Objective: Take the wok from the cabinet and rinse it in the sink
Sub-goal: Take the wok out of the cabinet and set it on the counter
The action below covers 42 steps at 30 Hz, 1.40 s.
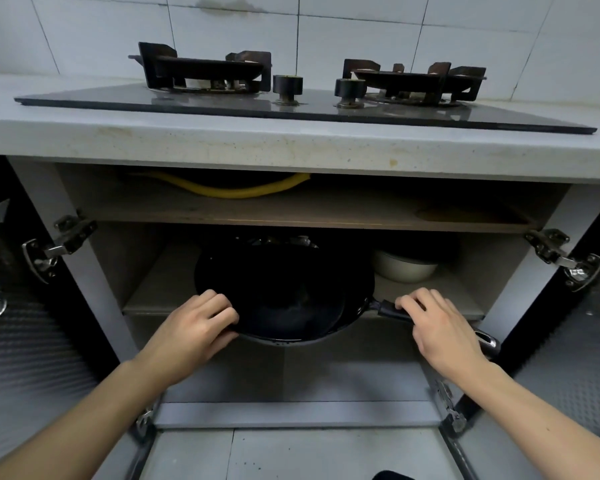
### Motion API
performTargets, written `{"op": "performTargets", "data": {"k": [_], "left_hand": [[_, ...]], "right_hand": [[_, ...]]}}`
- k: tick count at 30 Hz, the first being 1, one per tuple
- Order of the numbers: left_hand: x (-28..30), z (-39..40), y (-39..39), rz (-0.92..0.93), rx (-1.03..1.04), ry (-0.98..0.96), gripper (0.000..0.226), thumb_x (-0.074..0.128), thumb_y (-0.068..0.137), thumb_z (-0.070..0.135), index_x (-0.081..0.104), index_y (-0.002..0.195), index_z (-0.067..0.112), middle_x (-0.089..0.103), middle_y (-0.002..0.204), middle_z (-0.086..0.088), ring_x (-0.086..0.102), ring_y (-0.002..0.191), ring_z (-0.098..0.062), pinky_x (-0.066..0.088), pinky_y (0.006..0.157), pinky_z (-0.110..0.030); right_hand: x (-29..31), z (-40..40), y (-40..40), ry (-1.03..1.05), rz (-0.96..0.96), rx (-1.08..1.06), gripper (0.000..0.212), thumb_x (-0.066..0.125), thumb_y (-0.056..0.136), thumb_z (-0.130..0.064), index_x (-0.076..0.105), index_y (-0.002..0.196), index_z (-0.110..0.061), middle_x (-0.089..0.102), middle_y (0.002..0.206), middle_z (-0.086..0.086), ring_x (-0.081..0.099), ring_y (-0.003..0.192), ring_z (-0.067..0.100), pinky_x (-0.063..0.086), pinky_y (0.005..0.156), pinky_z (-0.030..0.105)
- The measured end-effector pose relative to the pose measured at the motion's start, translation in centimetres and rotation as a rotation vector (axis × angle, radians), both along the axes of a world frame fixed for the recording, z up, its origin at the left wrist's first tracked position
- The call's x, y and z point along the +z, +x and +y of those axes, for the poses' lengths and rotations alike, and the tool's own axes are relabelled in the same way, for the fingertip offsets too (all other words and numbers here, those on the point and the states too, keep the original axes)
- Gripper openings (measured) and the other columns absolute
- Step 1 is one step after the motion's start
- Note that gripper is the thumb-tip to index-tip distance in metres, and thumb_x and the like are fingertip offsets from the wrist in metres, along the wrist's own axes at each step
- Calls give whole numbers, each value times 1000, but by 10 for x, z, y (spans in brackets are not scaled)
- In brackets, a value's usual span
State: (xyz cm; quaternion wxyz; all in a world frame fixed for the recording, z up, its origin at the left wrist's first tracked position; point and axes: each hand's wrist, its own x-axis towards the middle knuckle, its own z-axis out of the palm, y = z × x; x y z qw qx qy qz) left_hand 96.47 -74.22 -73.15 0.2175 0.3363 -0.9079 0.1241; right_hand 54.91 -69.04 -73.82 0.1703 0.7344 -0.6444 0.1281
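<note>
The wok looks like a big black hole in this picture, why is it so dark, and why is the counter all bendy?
Head view: the wok sits in the shaded cabinet under a shelf, so its black inside shows hardly any detail; the left hand and right hand at the front are well lit. Head view: the wide-angle lens bows the counter edge and splays the cabinet sides outward.

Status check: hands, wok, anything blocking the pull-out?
Left hand grips wok rim; right hand holds handle. Wok overhangs shelf edge. White pot behind, path out unobstructed.
</note>
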Motion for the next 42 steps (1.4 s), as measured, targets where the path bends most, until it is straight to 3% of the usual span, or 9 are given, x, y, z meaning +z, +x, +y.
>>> {"op": "performTargets", "data": {"k": [6,10,14,16,26,30,36,42], "left_hand": [[0,1,3,33,4,-5,13,67,87,24,61,94,15,55,96,1,53,83,-19,49,67,-33],[0,0,0,-23,51,10,29,80,74,10,56,90,17,53,91,2,51,78,-21,47,61,-34],[1,4,-1,-94,43,-45,7,58,86,19,53,91,18,52,89,2,51,76,-21,44,60,-32],[2,7,0,-138,35,-46,10,46,89,24,54,92,19,52,90,3,51,76,-19,44,62,-31],[8,22,1,-187,16,-49,17,43,92,26,57,96,18,53,91,3,51,78,-17,45,65,-30],[18,33,5,-175,18,30,6,52,92,17,55,97,17,53,91,2,52,78,-20,42,67,-32],[63,64,11,-247,7,212,18,64,86,7,56,99,18,52,91,4,48,77,-17,40,69,-29],[108,120,14,-215,20,349,15,61,89,9,52,95,19,50,89,5,46,75,-17,40,68,-31]], "right_hand": [[2,1,1,-24,50,10,64,70,53,12,56,109,-17,51,98,3,50,85,27,45,66,35],[0,3,1,-38,53,20,60,68,54,13,57,106,-16,50,96,2,49,84,26,44,66,34],[1,7,1,-41,46,30,58,68,54,13,57,103,-16,50,94,2,49,81,26,45,65,35],[2,9,-1,-43,35,32,58,69,55,13,57,103,-16,50,94,2,50,82,25,45,65,35],[11,19,-7,-53,39,66,56,73,56,12,58,102,-16,53,96,1,52,84,25,47,68,35],[19,24,-4,-5,22,63,57,68,56,15,57,103,-15,53,97,2,50,84,26,44,68,35],[51,48,-5,142,42,85,60,67,51,19,56,100,-13,52,101,2,49,86,26,41,67,36],[102,81,-5,260,29,132,64,72,47,18,54,99,-16,52,101,2,48,86,26,45,66,36]]}}
